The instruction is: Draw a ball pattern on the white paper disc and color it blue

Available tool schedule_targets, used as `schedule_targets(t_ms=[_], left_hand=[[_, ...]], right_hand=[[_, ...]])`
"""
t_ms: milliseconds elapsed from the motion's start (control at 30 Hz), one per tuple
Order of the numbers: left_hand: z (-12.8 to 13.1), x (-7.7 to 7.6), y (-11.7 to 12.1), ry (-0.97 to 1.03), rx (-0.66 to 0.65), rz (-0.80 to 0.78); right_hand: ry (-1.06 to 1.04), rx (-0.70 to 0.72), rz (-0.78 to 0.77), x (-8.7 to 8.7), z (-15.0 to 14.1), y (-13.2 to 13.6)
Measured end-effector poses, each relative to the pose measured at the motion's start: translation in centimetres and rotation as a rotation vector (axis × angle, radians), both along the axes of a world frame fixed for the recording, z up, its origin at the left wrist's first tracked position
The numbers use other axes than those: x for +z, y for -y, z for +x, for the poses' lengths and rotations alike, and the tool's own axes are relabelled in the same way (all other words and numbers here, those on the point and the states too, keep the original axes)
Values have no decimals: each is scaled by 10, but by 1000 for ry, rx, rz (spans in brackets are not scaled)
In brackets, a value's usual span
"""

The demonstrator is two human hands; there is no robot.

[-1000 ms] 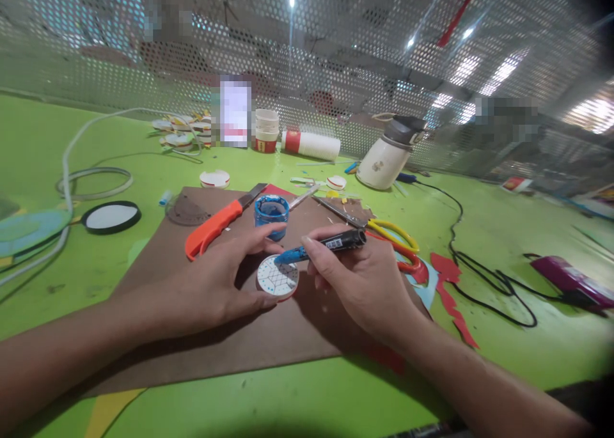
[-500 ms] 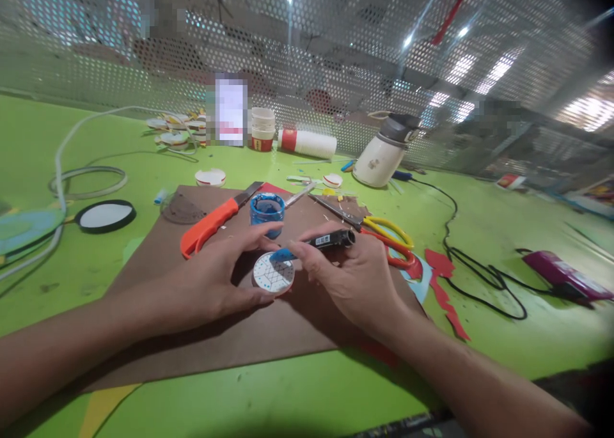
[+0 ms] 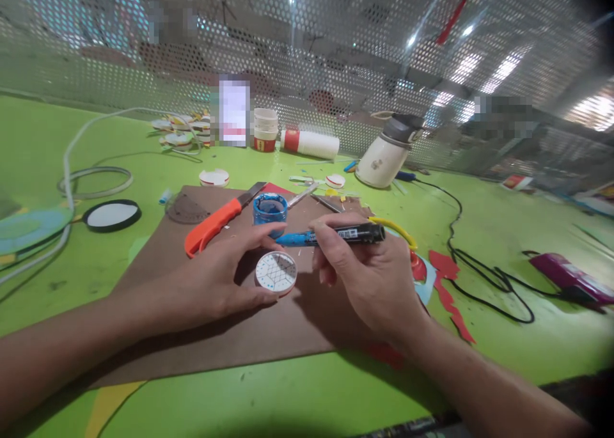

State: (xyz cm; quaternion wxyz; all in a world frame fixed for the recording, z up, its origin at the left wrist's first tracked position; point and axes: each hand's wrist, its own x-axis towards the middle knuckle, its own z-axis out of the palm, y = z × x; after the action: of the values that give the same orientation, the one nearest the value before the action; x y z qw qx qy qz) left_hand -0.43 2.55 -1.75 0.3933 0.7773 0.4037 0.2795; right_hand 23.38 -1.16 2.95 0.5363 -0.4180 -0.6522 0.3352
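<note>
My left hand (image 3: 215,272) is curled round the left side of a small white disc (image 3: 275,272), its thumb at the near edge. Thin black lines and scattered blue dots mark the disc's top; a red rim shows below. In my right hand (image 3: 369,275) is a black marker (image 3: 352,234), pinched between thumb and fingers. Its blue-covered end points left, above the far edge of the disc and apart from it. Just beyond stands an uncapped jar of blue paint (image 3: 269,210). Some left fingers are hidden behind the hand.
A brown board (image 3: 206,342) lies under the work. An orange utility knife (image 3: 214,226), a protractor (image 3: 187,209) and yellow-handled scissors (image 3: 398,228) rest on it. Further back are stacked paper cups (image 3: 311,144), a white bottle (image 3: 381,160) and a phone (image 3: 234,112). A black cord (image 3: 455,217) runs at right.
My right hand has drawn back to the right and lifted the marker's blue end off the disc. The marker lies flatter now. My left hand stays around the disc.
</note>
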Motion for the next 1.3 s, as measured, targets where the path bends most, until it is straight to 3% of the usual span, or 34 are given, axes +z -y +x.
schedule_targets(t_ms=[433, 700, 1300], left_hand=[[-5, -2, 0, -50, 35, 20], [-1, 0, 1, -72, 58, -19], [-1, -1, 2, -6, -3, -17]], right_hand=[[-19, 64, -211, 15, 8, 1], [10, 97, -148, 5, 4, -4], [52, 119, -126, 1, -1, -3]])
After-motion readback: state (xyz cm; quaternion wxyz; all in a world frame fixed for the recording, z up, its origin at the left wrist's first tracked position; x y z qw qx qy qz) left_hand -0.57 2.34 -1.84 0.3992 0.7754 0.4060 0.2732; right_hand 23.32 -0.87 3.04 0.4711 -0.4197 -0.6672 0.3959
